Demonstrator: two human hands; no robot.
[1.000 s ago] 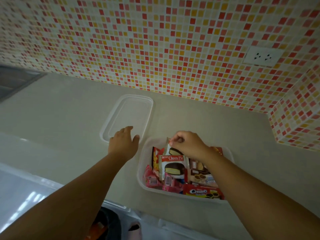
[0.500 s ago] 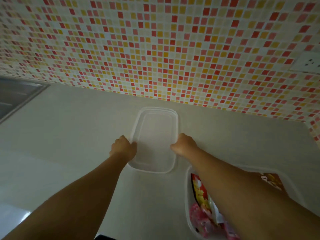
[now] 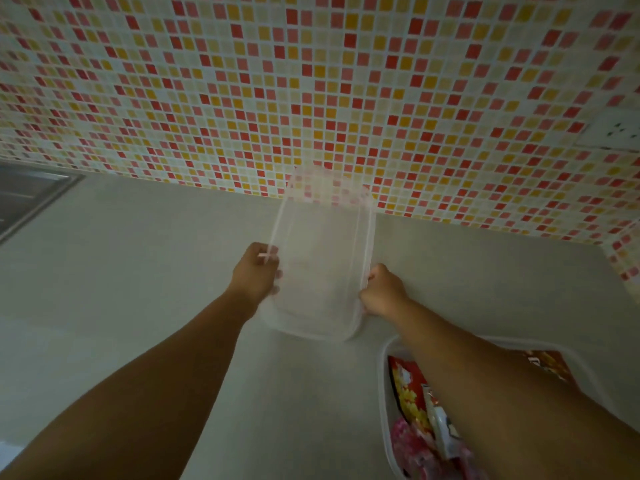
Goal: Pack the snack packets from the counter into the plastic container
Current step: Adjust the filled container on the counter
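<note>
Holding item: clear lid (image 3: 320, 271), centre of the frame, raised off the worktop (image 3: 138, 271) and tilted, its far end showing against the tiled wall (image 3: 311, 81). Left hand (image 3: 254, 273) grips the lid's left long edge, fingers curled under it; right hand (image 3: 381, 289) grips the right long edge the same way. One hand on each side keeps so thin and flexible a piece level and square, which suits seating it on a rim.

Container (image 3: 382, 403): lower right of the frame, on the worktop, partly hidden by the right forearm. Its near end runs out of the frame.

Snack packets (image 3: 412, 410): inside the container, red, yellow and pink wrappers standing on edge. No loose packets show on the visible worktop, so packing looks finished and closing appears to be the step in hand.

Sink (image 3: 31, 192): upper left edge. Socket (image 3: 616, 133): right edge, on the wall.
</note>
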